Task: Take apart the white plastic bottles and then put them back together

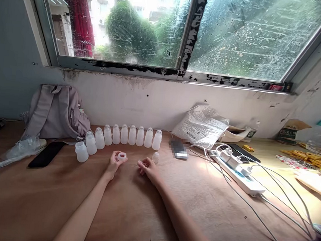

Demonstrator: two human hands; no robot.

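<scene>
My left hand is closed around a small white screw ring, its opening facing up. To its right my right hand is pinched at the fingertips; what it holds, if anything, is too small to make out. Just behind the right hand a clear dome-shaped cap rests on the table. A curved row of small frosted baby bottles with clear caps stands behind both hands. At the row's near left end, one bottle stands upright without a cap.
A black phone, a plastic bag and a grey backpack are at left. At right lie a white power strip with trailing cables and a silvery bag. Another person's hand shows at the far right.
</scene>
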